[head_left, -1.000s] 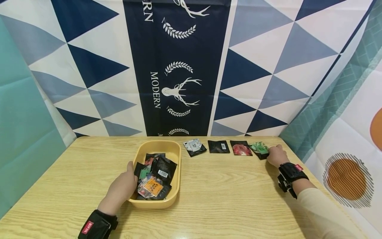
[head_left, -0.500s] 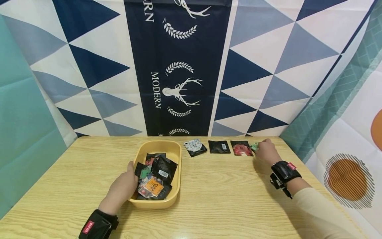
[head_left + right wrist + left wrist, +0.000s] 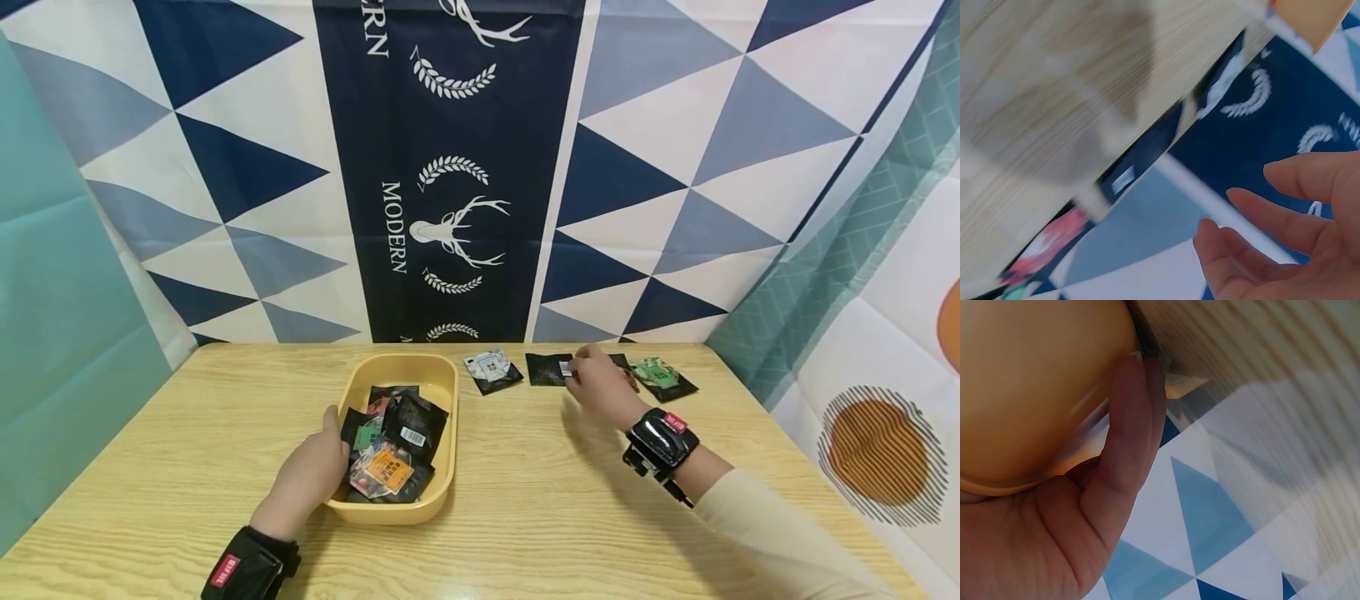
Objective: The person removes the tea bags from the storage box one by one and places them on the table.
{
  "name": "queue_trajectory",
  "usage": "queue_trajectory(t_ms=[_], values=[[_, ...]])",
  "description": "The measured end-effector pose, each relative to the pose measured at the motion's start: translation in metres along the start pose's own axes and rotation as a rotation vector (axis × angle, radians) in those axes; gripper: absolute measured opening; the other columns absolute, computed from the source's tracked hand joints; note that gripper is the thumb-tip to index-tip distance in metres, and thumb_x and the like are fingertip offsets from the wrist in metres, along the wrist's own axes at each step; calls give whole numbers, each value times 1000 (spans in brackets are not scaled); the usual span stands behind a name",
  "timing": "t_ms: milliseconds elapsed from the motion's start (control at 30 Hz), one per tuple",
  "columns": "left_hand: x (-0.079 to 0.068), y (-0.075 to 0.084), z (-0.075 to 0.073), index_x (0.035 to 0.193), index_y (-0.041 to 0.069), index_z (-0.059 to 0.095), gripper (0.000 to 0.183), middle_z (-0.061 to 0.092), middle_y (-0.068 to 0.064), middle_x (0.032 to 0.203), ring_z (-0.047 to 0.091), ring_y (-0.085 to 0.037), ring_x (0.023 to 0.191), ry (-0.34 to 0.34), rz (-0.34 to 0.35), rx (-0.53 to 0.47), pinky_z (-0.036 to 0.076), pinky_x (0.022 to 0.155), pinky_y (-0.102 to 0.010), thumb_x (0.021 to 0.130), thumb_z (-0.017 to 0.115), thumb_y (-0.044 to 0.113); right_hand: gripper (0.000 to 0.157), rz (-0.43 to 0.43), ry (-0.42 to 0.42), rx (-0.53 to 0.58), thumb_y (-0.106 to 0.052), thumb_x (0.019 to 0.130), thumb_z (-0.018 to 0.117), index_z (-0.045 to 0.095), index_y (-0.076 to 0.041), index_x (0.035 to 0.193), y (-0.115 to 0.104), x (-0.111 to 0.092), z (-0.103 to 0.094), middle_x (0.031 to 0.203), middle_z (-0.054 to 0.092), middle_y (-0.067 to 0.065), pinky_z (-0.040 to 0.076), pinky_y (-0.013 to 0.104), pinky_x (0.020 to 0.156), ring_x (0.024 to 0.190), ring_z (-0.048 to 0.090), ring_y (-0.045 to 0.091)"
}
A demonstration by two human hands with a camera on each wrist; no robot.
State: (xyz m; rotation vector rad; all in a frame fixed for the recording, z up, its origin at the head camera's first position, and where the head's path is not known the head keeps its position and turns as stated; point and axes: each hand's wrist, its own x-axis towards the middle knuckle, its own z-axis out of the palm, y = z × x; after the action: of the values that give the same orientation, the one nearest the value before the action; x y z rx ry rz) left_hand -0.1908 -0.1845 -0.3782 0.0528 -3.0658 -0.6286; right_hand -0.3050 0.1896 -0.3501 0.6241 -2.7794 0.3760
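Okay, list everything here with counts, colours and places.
Table: one, light wood, foreground.
Backdrop: one, blue and white, behind.
Side hangings: two, teal left, mostly white right.
Tub: one, yellow, left of centre.
Tub packets: at least four, black and coloured, inside.
Row packets: four, black, three patterned white, red, green, back edge.
Wristbands: two, black, on wrists.
Sleeve: one, cream, lower right.
Left hand: one, bare, holding tub's left side.
Right hand: one, bare, over row.

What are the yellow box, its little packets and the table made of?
Yellow box: probably plastic; smooth, a bit shiny, one even colour.
Packets: perhaps plastic film or foil; they look thin, and a black one has shiny wrinkles.
Table: looks like wood with a soft shine, because grain lines show, but it could be a printed top.
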Motion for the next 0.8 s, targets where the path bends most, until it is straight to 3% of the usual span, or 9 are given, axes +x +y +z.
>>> queue_trajectory(t_ms=[67, 267, 467, 633, 800], values=[[0, 0, 0, 141, -17, 13, 60, 51, -7, 56, 46, -15, 46, -1, -4, -2, 30, 42, -26, 94, 39, 10, 21, -23, -1, 5, -4, 87, 57, 67, 9, 100, -13, 0, 0, 112, 53, 27, 45, 45, 86, 104, 52, 38], [0, 1, 0, 141, -17, 12, 60, 53, -7, 56, 49, -15, 45, 2, -4, 1, 32, 42, -27, 95, 39, 10, 18, -131, 8, 0, -5, 85, 61, 67, 4, 100, -48, 1, 2, 108, 54, 22, 48, 40, 83, 97, 56, 32], [0, 0, 1, 141, -17, 11, 61, 55, -9, 59, 50, -15, 47, -5, -10, -9, 34, 43, -27, 94, 39, 10, 21, -222, -21, 82, -5, 85, 62, 66, -1, 105, -86, -2, 7, 114, 55, 16, 47, 37, 89, 104, 56, 27], [0, -1, 3, 142, -16, 11, 61, 54, -9, 60, 48, -15, 49, -13, -21, -14, 33, 44, -27, 94, 39, 10, 22, -347, -38, 141, -7, 87, 61, 64, -2, 108, -118, -7, 9, 116, 54, 13, 48, 34, 89, 106, 55, 23], [0, 0, 3, 141, -17, 12, 60, 55, -10, 60, 50, -15, 48, 1, 2, -3, 34, 43, -27, 94, 39, 10, 23, -411, -76, 152, -8, 87, 61, 64, -3, 109, -141, -9, 12, 117, 53, 11, 48, 31, 89, 107, 54, 20]])
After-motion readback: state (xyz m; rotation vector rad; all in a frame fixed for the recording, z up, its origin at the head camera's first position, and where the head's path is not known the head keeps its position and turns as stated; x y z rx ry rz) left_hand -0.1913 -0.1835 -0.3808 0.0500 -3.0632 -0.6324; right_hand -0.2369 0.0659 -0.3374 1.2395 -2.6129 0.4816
